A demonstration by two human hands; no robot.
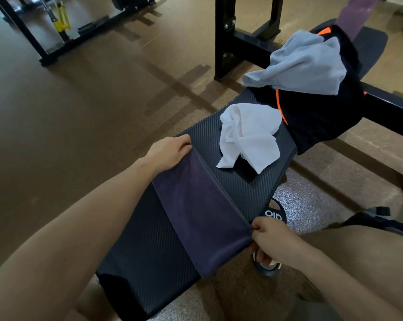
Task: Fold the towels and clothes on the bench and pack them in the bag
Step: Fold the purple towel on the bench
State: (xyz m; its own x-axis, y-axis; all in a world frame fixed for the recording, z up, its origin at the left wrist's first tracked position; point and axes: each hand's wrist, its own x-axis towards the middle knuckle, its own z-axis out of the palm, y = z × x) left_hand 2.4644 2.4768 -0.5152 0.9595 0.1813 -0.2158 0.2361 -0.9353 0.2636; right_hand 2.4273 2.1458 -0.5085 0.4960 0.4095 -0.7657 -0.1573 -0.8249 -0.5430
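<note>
Across bench [149,246] | left hand [166,154], right hand [271,239] pinch purple towel [200,212] ends

Background: black steel rack frame [221,38] on brown floor [56,117]; yellow clip [61,19] at upper left; sandal [273,213] beneath.

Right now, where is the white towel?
In the head view, the white towel lies crumpled on the bench, just beyond the purple towel the hands hold and in front of the black bag.
</note>
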